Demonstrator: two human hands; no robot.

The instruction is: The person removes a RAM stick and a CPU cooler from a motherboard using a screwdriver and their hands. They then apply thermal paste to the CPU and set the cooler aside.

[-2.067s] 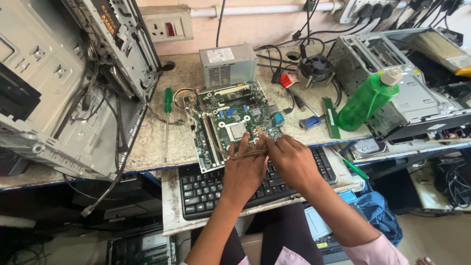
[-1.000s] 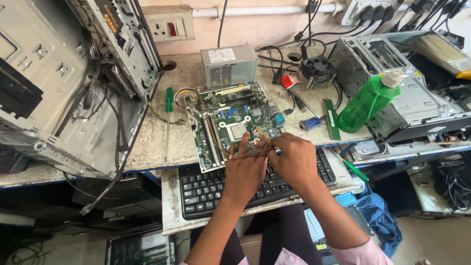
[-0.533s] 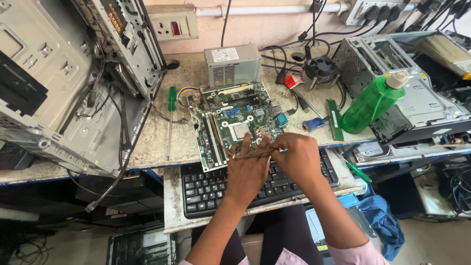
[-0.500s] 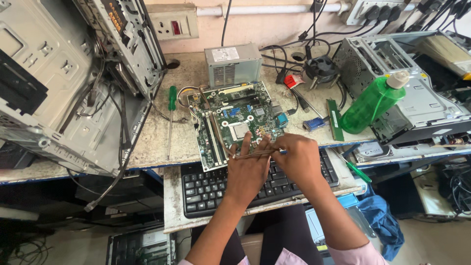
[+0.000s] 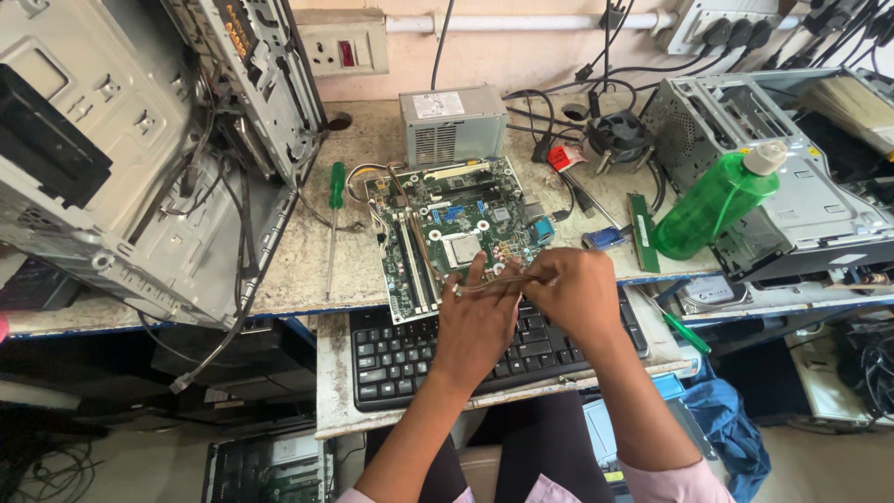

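Both hands lifted slightly off green square motherboard (image 5: pixel 456 237) at counter's front edge; left hand (image 5: pixel 477 321) and right hand (image 5: pixel 579 300) pinch thin metal retention clip (image 5: pixel 494 282) between fingertips (mid-fitting, I judge); next needs aligning over socket.

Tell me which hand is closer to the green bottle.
Right. The right hand sits just left of the green bottle, below its base; the left hand is farther left, over the keyboard.
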